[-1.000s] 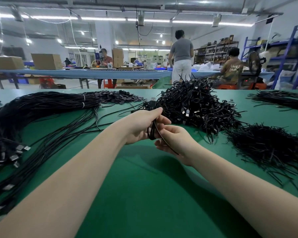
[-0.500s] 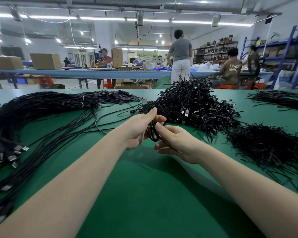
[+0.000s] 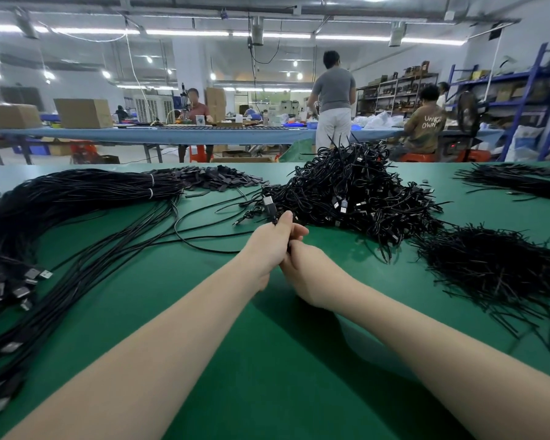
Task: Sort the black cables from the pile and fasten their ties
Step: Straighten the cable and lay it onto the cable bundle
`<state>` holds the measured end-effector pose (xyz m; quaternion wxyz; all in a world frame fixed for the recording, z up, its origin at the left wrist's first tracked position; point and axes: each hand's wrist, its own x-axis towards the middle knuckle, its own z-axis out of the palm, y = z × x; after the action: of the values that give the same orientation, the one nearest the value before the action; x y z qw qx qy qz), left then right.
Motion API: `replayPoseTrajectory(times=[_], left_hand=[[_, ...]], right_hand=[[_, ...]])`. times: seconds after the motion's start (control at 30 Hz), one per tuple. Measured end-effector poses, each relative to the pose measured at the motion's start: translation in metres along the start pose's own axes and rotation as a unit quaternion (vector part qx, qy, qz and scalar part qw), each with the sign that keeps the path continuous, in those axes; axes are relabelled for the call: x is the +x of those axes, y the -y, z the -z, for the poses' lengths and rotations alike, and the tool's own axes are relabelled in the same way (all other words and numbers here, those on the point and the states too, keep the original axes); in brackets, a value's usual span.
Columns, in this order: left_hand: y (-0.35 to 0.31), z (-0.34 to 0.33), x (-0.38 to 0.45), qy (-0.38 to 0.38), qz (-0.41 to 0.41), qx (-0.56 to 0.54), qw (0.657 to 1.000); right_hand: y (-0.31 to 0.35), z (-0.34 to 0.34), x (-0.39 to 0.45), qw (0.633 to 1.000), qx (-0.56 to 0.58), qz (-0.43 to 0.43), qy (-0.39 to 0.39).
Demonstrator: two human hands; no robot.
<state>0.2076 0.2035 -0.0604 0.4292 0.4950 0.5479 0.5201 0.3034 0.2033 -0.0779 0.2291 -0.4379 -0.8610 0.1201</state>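
Observation:
My left hand and my right hand are pressed together over the green table, both closed on one small coiled black cable. Its USB plug sticks up above my left fingers; the coil itself is mostly hidden between the hands. Just behind them rises a big tangled pile of coiled black cables. To the right lies a heap of loose black ties.
Long straight black cables in bundles fan across the left side, their plugs near the left edge. Another cable bundle lies at the far right. Behind the table, people work at a blue bench beside shelving.
Both hands have closed tighter together around the coiled cable and shifted slightly away from me. The tie strip that hung below the right hand is no longer visible.

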Motion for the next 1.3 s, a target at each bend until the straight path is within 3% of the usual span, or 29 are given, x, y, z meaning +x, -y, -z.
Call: replayPoseTrajectory(times=[0.1, 0.2, 0.23, 0.3, 0.33, 0.37, 0.43, 0.47, 0.5, 0.57, 0.67, 0.77, 0.83, 0.93, 1.0, 1.07, 1.13, 1.2, 1.23, 1.3], left_hand=[[0.000, -0.001, -0.001, 0.028, 0.017, -0.036, 0.999], [-0.002, -0.002, -0.005, 0.094, 0.031, -0.043, 0.994], [-0.002, -0.002, -0.006, 0.090, 0.024, -0.042, 0.995], [0.002, 0.002, -0.003, 0.003, -0.073, 0.052, 0.996], [0.007, 0.007, 0.000, -0.054, -0.156, 0.167, 0.972], [0.013, 0.011, 0.001, -0.092, -0.233, 0.319, 0.914], [0.023, 0.019, 0.002, -0.106, -0.331, 0.578, 0.738], [0.025, 0.023, 0.002, -0.095, -0.371, 0.638, 0.669], [0.026, 0.025, 0.001, -0.090, -0.410, 0.661, 0.622], [0.026, 0.029, -0.001, -0.084, -0.473, 0.674, 0.561], [0.024, 0.033, -0.001, -0.054, -0.482, 0.702, 0.522], [0.027, 0.031, -0.002, -0.033, -0.473, 0.698, 0.536], [0.029, 0.026, -0.002, -0.035, -0.468, 0.697, 0.543], [0.025, 0.009, -0.008, -0.060, -0.394, 0.707, 0.584], [0.031, 0.002, -0.006, -0.063, -0.336, 0.696, 0.632], [0.040, 0.002, -0.005, -0.072, -0.333, 0.672, 0.657], [0.045, 0.012, -0.005, -0.080, -0.289, 0.619, 0.726], [0.046, 0.020, -0.003, -0.063, -0.218, 0.524, 0.821], [0.046, 0.022, -0.002, -0.060, -0.194, 0.482, 0.852], [0.045, 0.021, -0.001, -0.062, -0.183, 0.439, 0.877]], right_hand=[[-0.008, -0.004, 0.003, 0.996, -0.059, -0.059, -0.039], [-0.020, 0.001, 0.009, 0.991, -0.007, -0.127, -0.040], [-0.025, 0.004, 0.011, 0.989, 0.002, -0.143, -0.032], [-0.034, 0.012, 0.011, 0.987, 0.016, -0.158, -0.022], [-0.037, 0.014, 0.010, 0.987, 0.028, -0.156, -0.019], [-0.038, 0.016, 0.009, 0.989, 0.032, -0.142, -0.008], [-0.035, 0.017, 0.006, 0.994, 0.003, -0.103, 0.039], [-0.033, 0.017, 0.006, 0.994, -0.015, -0.084, 0.066], [-0.032, 0.019, 0.005, 0.994, -0.030, -0.064, 0.086], [-0.029, 0.024, 0.005, 0.991, -0.048, -0.037, 0.122], [-0.026, 0.035, 0.006, 0.980, -0.068, -0.015, 0.187], [-0.024, 0.044, 0.006, 0.967, -0.122, 0.024, 0.224], [-0.028, 0.047, 0.004, 0.942, -0.255, 0.071, 0.209], [-0.037, 0.056, -0.001, 0.843, -0.503, 0.176, 0.073], [-0.042, 0.062, -0.004, 0.779, -0.581, 0.236, 0.002], [-0.046, 0.070, -0.004, 0.751, -0.603, 0.262, -0.059], [-0.056, 0.085, -0.002, 0.774, -0.599, 0.186, -0.090], [-0.072, 0.111, -0.003, 0.834, -0.546, 0.017, -0.073], [-0.081, 0.126, -0.007, 0.848, -0.524, -0.060, -0.055], [-0.107, 0.149, -0.017, 0.855, -0.486, -0.183, -0.013]])
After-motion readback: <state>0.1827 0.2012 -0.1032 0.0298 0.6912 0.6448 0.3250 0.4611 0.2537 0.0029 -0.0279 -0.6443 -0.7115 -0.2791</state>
